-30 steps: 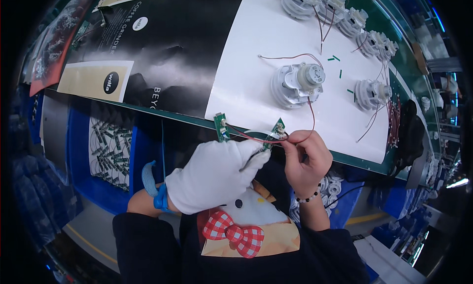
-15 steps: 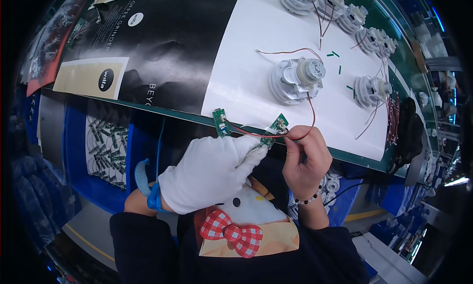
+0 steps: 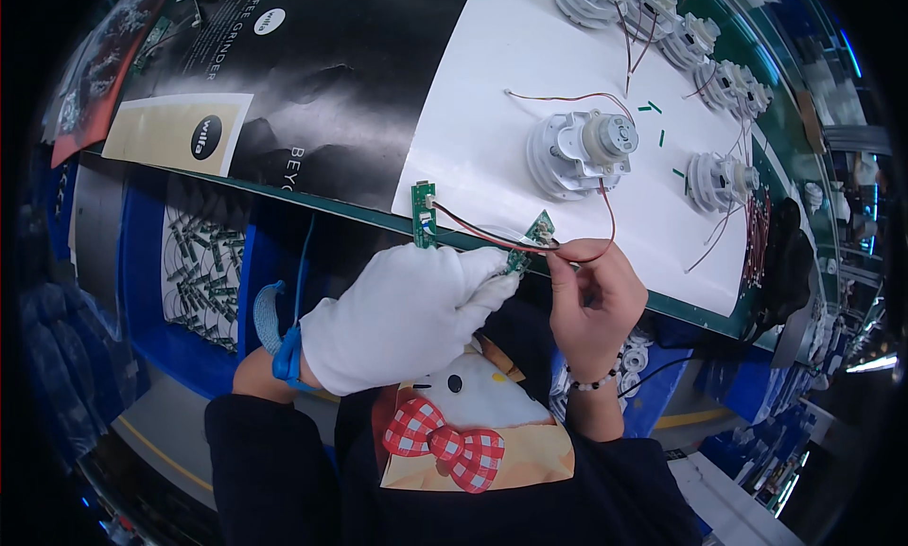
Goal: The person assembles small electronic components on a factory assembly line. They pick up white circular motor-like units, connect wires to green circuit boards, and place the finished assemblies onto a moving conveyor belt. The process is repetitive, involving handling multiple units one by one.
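My left hand (image 3: 402, 305), in a white glove, is closed on a small green circuit board (image 3: 539, 232) whose upper part sticks out past its fingertips. A second, longer green board (image 3: 424, 215) stands up behind the glove, joined by red and black wires (image 3: 473, 228). Bare and pinched, my right hand (image 3: 598, 295) grips thin wires right beside the first board. From these fingers a red wire (image 3: 613, 226) curves up to a white motor unit (image 3: 582, 153) on the table just beyond. The wire ends inside the pinch are hidden.
More white motor units (image 3: 724, 182) with loose wires stand at the far right. Small green strips (image 3: 650, 108) lie near them. A blue bin (image 3: 203, 272) below left holds many boards. Black printed card (image 3: 331, 82) covers the table's left; its green edge (image 3: 312, 213) runs before me.
Both hands still hold the boards and wires. The longer board appears slightly higher and more upright. The whole view has shifted a little.
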Demonstrator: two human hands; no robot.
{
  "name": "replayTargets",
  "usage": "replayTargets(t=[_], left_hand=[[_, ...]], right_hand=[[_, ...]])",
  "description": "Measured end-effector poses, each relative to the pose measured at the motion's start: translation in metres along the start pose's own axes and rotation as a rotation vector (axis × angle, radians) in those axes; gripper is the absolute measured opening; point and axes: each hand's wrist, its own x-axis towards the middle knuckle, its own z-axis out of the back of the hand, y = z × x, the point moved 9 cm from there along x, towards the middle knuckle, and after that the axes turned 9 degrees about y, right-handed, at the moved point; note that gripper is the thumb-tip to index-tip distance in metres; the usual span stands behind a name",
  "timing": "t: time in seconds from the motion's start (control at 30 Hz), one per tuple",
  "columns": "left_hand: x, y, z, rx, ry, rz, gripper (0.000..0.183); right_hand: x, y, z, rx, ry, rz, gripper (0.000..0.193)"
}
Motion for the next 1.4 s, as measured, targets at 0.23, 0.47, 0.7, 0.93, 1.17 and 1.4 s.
replayTargets(t=[0.23,0.47,0.7,0.93,1.17,1.4], left_hand=[[0.001,0.0,-0.002,-0.166,-0.028,0.029,0.014],[0.001,-0.005,-0.001,-0.276,-0.048,0.067,0.014],[0.0,-0.011,0.0,-0.176,-0.074,0.023,0.014],[-0.001,-0.02,-0.003,-0.119,-0.05,-0.099,0.016],[-0.004,-0.012,-0.002,-0.098,-0.021,-0.032,0.015],[-0.016,-0.006,0.01,0.042,-0.147,-0.111,0.015]], right_hand=[[-0.013,-0.049,-0.015,0.764,0.124,-0.424,0.02],[-0.014,-0.047,-0.026,1.16,0.173,-0.465,0.031],[-0.016,-0.05,-0.028,1.177,0.175,-0.403,0.035],[-0.019,-0.044,-0.031,1.313,0.107,-0.185,0.034],[-0.011,-0.042,-0.014,0.842,0.341,-0.495,0.043],[0.132,0.081,0.049,-0.462,0.204,0.533,0.016]])
